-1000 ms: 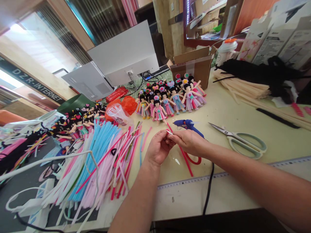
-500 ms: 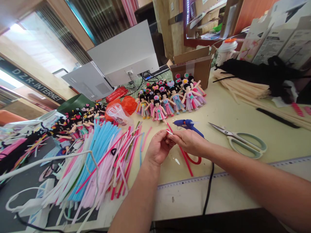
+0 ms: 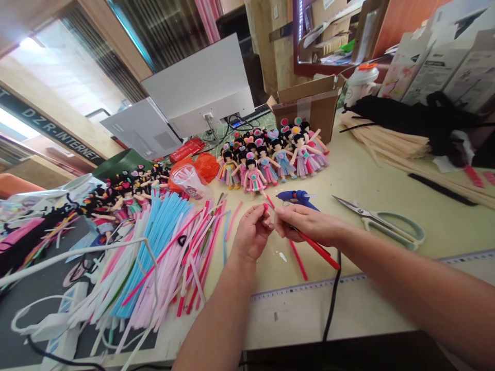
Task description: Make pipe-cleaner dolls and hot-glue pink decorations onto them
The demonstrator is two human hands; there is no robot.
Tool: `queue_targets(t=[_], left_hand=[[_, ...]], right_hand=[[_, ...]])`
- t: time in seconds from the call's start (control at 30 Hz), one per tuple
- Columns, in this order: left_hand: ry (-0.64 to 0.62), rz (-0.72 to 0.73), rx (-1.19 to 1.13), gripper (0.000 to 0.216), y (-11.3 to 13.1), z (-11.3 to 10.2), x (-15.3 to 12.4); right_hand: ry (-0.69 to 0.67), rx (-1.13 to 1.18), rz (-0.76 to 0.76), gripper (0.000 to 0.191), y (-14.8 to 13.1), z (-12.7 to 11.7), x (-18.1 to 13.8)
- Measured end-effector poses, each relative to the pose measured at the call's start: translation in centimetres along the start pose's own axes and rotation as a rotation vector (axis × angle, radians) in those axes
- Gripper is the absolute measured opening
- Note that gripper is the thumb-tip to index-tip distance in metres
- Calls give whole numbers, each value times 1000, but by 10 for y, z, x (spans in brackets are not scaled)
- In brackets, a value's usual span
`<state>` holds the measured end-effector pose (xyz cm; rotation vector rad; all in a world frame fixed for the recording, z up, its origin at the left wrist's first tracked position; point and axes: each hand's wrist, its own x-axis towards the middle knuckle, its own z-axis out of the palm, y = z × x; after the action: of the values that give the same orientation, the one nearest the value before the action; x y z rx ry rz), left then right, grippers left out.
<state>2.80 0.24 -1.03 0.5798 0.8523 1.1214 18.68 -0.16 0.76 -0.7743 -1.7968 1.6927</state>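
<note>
Between the fingertips of my left hand is a small pink-red fuzzy piece, held in a pinch. My right hand is closed around red-handled pliers, whose handles stick out below the palm. Their thin tip points toward the pink piece; I cannot tell whether it touches. Under the hands a red pipe cleaner lies on the table. Just beyond my right hand is a blue glue gun, partly hidden by it.
Scissors lie to the right. Several pipe cleaner dolls stand ahead, before a cardboard box. Bundles of pipe cleaners and a white cable fill the left. A ruler strip runs along the front edge.
My right hand has shifted slightly right, away from my left fingertips. The pliers' red handles have turned and now show as a nearly straight pair. The pink piece is plainer to see.
</note>
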Motion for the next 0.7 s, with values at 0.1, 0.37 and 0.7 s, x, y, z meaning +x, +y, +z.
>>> queue_targets(t=[0.1,0.37,0.7], left_hand=[[13,14,-22,18,1,2,-1],[70,34,-51,21,7,4,-1],[42,52,-24,16,11,7,-4]], right_hand=[[44,-10,-30,53,-9,-6,-6],[719,-536,43,27,-32,-48,-37],[809,-971,402,28,18,-61,-79]])
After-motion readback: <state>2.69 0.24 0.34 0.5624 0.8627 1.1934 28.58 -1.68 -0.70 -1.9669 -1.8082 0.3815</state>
